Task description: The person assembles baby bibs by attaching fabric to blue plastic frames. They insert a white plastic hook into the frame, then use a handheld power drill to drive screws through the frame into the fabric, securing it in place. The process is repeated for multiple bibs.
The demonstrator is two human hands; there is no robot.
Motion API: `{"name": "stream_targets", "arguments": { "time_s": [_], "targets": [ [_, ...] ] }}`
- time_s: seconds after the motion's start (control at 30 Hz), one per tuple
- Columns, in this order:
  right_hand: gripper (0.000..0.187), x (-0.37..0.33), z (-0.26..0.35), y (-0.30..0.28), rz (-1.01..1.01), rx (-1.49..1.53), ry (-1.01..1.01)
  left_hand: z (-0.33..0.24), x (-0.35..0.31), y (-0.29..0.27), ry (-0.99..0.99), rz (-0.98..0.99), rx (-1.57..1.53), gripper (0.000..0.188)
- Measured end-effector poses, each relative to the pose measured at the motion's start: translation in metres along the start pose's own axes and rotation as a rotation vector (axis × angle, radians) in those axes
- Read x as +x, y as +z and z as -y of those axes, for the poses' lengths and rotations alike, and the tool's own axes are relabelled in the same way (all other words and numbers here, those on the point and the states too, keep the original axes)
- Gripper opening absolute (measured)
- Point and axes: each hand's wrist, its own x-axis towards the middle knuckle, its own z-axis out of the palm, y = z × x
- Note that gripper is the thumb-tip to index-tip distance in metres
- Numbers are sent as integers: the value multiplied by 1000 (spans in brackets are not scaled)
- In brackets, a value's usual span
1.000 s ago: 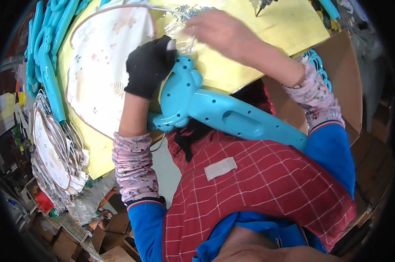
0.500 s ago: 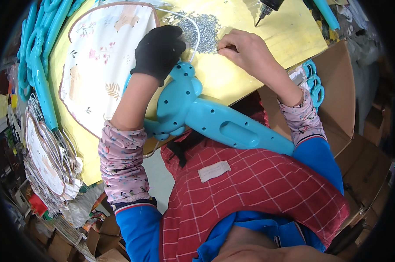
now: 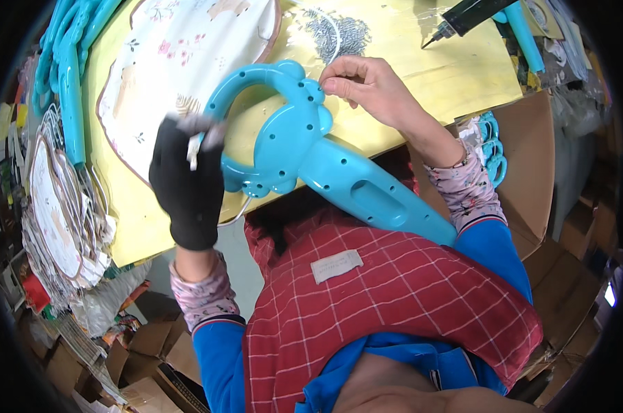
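Observation:
A turquoise plastic part (image 3: 284,142) with a ring-shaped head, a long grip and several small holes lies over the table's near edge, its grip end against my body. My right hand (image 3: 366,86) has its thumb and forefinger pinched together at the part's upper right edge, beside a hole; whatever they hold is too small to make out. My left hand (image 3: 187,175), in a black glove, is at the left side of the ring. Its fingers are smeared by motion, with a small whitish thing (image 3: 193,153) by them. Behind the ring lies a printed white fabric panel (image 3: 180,76) with brown edging.
A pile of small screws (image 3: 339,36) sits on the yellow tabletop (image 3: 408,76). The black power screwdriver (image 3: 463,19) hangs at upper right. Turquoise parts (image 3: 70,76) are heaped at left, above stacked fabric panels (image 3: 56,206). A cardboard box (image 3: 525,165) stands at right.
My left hand has moved down and left off the top of the turquoise part, uncovering its ring. My right hand has shifted left from beside the screws to the part's edge.

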Motion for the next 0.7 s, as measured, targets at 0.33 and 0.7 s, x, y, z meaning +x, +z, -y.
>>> {"name": "stream_targets", "arguments": {
  "time_s": [0.33,0.7],
  "targets": [
    [30,1,19,0,-137,-129,-189,2,-148,7,-42,-29,195,28],
    [41,12,17,-100,-955,-269,-842,6,-134,16,128,5,279,28]
  ]
}}
